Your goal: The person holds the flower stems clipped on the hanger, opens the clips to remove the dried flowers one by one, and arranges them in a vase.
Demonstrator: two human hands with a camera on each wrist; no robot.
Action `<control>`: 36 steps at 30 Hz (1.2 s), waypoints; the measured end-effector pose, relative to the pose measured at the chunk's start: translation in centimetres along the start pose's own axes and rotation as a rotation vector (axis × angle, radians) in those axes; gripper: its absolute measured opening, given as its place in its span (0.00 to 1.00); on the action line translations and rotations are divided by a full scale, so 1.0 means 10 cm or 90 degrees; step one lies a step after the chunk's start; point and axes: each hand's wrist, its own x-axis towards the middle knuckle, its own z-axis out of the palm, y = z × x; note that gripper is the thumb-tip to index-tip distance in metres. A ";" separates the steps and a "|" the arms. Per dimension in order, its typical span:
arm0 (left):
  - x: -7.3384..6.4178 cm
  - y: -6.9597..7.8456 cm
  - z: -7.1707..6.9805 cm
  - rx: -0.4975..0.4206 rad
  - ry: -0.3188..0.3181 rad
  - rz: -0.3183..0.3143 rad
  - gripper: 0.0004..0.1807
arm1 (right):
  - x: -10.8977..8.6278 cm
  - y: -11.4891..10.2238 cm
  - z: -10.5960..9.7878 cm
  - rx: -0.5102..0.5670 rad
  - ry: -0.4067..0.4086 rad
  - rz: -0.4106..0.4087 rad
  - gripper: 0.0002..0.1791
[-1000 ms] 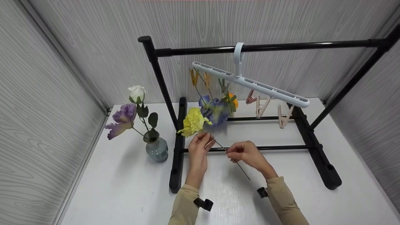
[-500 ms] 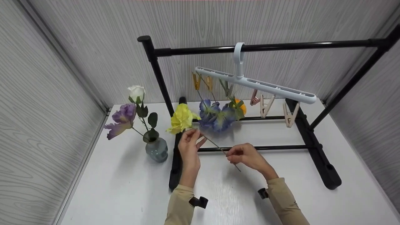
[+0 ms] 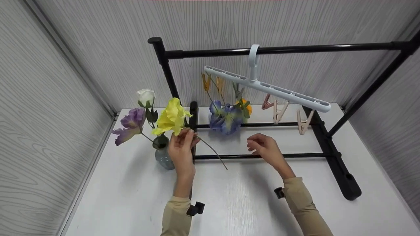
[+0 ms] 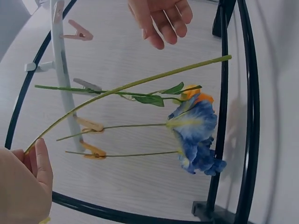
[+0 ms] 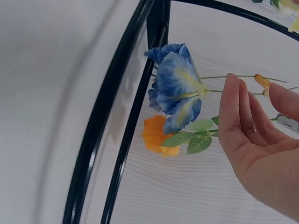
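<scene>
My left hand (image 3: 182, 152) pinches the stem of a yellow flower (image 3: 172, 117) just below its bloom; the bare stem (image 4: 126, 87) slants away to the right. In the head view the bloom is in front of the rack's left post. Apart from the flower, my right hand (image 3: 265, 147) hovers over the rack's lower bar with fingers loosely bent and nothing in them. Blue flowers (image 3: 226, 118) and an orange flower (image 5: 156, 135) hang upside down from clothespins on a pale hanger (image 3: 269, 88). Beyond the left hand stands a blue-grey glass vase (image 3: 163, 158), partly covered by it.
The vase holds a white rose (image 3: 146, 96) and a purple flower (image 3: 130, 126). A black rack (image 3: 210, 53) carries the hanger on its top bar. Several pink clothespins (image 3: 279, 112) hang at the hanger's right with no flowers.
My left hand has carried the yellow flower left, toward the vase. The right hand has let go of the stem and lifted slightly. The hanger has swung a little.
</scene>
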 end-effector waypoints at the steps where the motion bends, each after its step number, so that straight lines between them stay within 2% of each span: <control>1: 0.04 0.04 -0.03 0.008 -0.005 0.019 0.04 | 0.02 -0.01 0.01 0.000 0.001 -0.002 0.12; 4: 0.18 0.18 -0.14 0.032 -0.014 0.078 0.05 | 0.04 -0.02 0.06 0.006 -0.008 -0.003 0.13; 7: 0.35 0.36 -0.24 0.019 -0.003 0.117 0.05 | 0.04 -0.01 0.10 0.003 -0.028 0.004 0.14; 9: 0.46 0.49 -0.29 -0.006 0.024 0.136 0.05 | 0.04 -0.01 0.10 0.000 -0.047 0.012 0.14; 13: 0.65 0.74 -0.41 -0.043 0.105 0.185 0.05 | 0.02 0.01 0.10 -0.008 -0.080 0.025 0.14; 18: 0.78 0.96 -0.57 -0.072 0.181 0.239 0.05 | 0.00 0.01 0.10 0.002 -0.097 0.042 0.14; 21: 0.83 1.00 -0.65 -0.057 0.197 0.268 0.05 | 0.00 0.03 0.09 0.004 -0.098 0.044 0.14; 25: 0.85 0.96 -0.72 -0.010 0.209 0.291 0.06 | -0.01 0.06 0.08 -0.003 -0.100 0.045 0.14; 27: 0.84 0.96 -0.74 -0.010 0.221 0.285 0.07 | -0.02 0.08 0.08 -0.004 -0.108 0.045 0.14; 30: 0.83 1.00 -0.75 -0.027 0.232 0.299 0.06 | -0.02 0.09 0.08 -0.004 -0.122 0.046 0.14; 33: 0.84 1.07 -0.73 -0.043 0.228 0.326 0.06 | -0.04 0.11 0.06 -0.011 -0.121 0.046 0.14; 36: 0.86 1.06 -0.72 -0.019 0.209 0.345 0.05 | -0.06 0.12 0.06 -0.017 -0.114 0.047 0.15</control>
